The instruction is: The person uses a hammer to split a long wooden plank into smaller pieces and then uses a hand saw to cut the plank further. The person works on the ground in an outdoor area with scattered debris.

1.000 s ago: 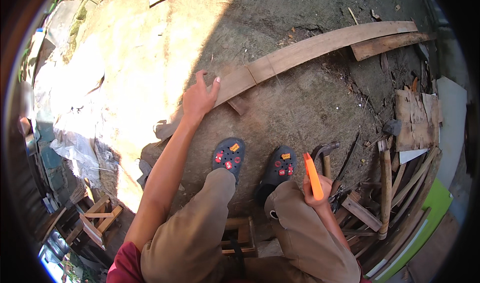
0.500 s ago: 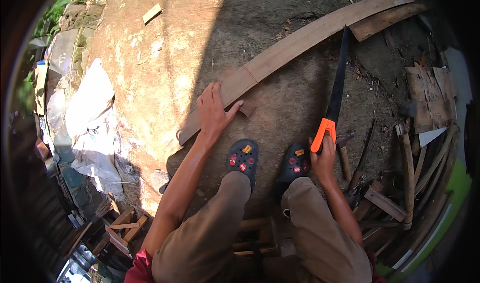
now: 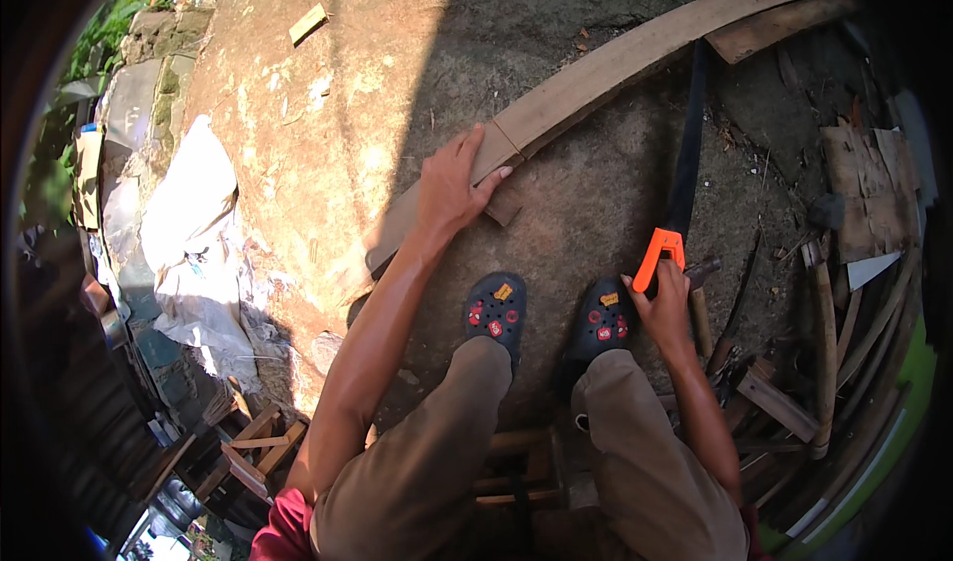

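Observation:
A long wooden plank [image 3: 606, 70] lies slantwise across the ground, with a dark pencil line across its face. My left hand [image 3: 452, 186] grips it just on the near side of that line, fingers over the far edge and thumb along the near edge. A short wood block [image 3: 503, 207] shows beneath the plank beside my thumb. My right hand [image 3: 667, 303] is closed at the orange handle of a handsaw [image 3: 685, 179]; its fingers are partly hidden. The dark blade points away from me, its tip by the plank's near edge.
Another board [image 3: 779, 30] lies under the plank's far end. A hammer [image 3: 701, 303] is beside my right hand. Wood scraps and poles [image 3: 822, 352] pile up at right. A white sack [image 3: 194, 233] lies at left. My clogs [image 3: 494, 313] stand below the plank.
My left hand has slid up along the plank, closer to the pencil line. My right hand stays at the saw handle, with its thumb shifted. The whole view has shifted slightly.

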The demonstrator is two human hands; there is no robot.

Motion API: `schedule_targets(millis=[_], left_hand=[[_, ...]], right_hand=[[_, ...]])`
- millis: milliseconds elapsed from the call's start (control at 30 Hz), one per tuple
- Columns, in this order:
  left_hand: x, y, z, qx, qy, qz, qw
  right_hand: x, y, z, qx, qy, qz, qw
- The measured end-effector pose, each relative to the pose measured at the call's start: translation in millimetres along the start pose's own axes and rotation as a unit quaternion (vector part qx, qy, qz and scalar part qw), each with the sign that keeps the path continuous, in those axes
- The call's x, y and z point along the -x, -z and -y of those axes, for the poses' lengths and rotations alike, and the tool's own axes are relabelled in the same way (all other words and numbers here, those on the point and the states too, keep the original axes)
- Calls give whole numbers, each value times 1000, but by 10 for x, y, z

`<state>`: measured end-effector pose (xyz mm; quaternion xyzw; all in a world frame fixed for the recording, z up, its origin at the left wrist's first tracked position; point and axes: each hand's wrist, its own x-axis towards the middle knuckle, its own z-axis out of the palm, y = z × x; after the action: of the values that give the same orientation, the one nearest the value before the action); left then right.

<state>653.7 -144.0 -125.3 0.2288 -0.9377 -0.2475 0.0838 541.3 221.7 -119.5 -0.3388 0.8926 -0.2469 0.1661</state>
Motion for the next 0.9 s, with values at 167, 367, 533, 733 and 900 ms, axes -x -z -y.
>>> schedule_targets(millis=[167, 367, 533, 733, 900], left_hand=[[-176, 204, 84, 72, 31, 68, 995], [-103, 150, -47, -31, 33, 53, 998], [-17, 34, -183, -137, -32, -10, 990], [52, -4, -110, -89, -95, -63, 989], [52, 10, -118, -64, -117, -80, 988]], right_hand=[[11, -42, -49, 10, -2, 1, 1000], [36, -84, -74, -11, -1, 8, 1000], [12, -46, 48, -28, 16, 21, 999], [40, -21, 66, -51, 2, 39, 998], [38, -14, 58, -48, 6, 31, 998]])
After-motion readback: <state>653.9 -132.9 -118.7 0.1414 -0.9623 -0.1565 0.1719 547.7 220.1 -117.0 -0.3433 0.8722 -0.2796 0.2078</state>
